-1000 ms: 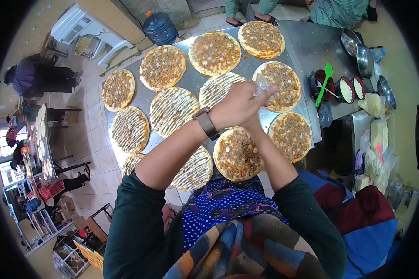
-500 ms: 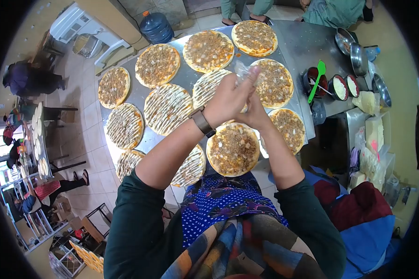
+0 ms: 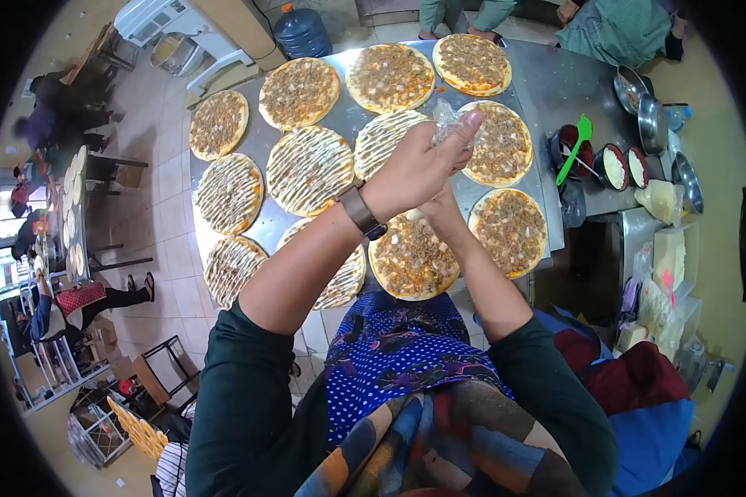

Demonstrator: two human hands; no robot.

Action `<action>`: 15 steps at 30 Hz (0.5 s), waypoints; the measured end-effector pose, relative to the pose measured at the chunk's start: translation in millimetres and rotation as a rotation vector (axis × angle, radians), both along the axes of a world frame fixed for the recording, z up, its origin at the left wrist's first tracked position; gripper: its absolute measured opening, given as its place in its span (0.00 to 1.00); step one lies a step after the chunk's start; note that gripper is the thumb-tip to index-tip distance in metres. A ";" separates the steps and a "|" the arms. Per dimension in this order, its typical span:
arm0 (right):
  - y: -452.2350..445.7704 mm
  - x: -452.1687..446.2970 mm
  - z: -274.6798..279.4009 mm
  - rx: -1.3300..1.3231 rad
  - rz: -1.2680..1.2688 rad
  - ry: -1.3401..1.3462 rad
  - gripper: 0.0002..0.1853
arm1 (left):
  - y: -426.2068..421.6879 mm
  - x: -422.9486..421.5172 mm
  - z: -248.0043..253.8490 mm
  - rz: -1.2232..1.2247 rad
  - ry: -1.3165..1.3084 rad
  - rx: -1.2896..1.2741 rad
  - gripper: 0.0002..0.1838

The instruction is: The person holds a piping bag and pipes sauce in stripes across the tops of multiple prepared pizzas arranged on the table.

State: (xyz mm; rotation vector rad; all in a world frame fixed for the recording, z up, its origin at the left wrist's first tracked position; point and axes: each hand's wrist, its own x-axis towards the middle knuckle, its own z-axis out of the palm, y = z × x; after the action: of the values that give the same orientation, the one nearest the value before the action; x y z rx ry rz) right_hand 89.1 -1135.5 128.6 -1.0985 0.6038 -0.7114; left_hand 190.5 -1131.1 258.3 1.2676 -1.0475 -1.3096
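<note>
A clear plastic piping bag [image 3: 449,120] pokes up from my closed left hand [image 3: 410,170], which wears a watch. Just below it, my right hand [image 3: 444,214] is closed around the lower part of the bag; its fingers and the bag's tip are mostly hidden. Both hands are above a pizza [image 3: 386,137] with pale zigzag stripes. Nearest my body lies a pizza with crumbly brown topping [image 3: 414,258], without stripes. More striped pizzas, such as one to the left [image 3: 310,171], and unstriped ones, such as one to the right [image 3: 496,145], surround them.
The pizzas lie on a metal table [image 3: 532,108]. At right stand bowls with white contents [image 3: 613,167], a green spatula [image 3: 574,149] and metal bowls [image 3: 651,124]. A blue water jug [image 3: 302,35] stands beyond the table. Other people are at the far side and the left.
My view has shifted, so the table and pizzas appear slightly higher and farther right. Both hands stay together at the piping bag, with the left thumb now more upright.
</note>
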 end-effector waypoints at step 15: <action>-7.1 18.3 -30.9 0.115 -0.531 -0.014 0.03 | -4.9 19.8 -25.1 -0.237 -0.227 -0.013 0.33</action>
State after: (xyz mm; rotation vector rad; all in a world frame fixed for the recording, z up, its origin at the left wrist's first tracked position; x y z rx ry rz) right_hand 107.4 -1142.6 97.6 -0.8275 0.9277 -1.1241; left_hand 210.3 -1136.0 233.2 1.3352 -1.3992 -1.3532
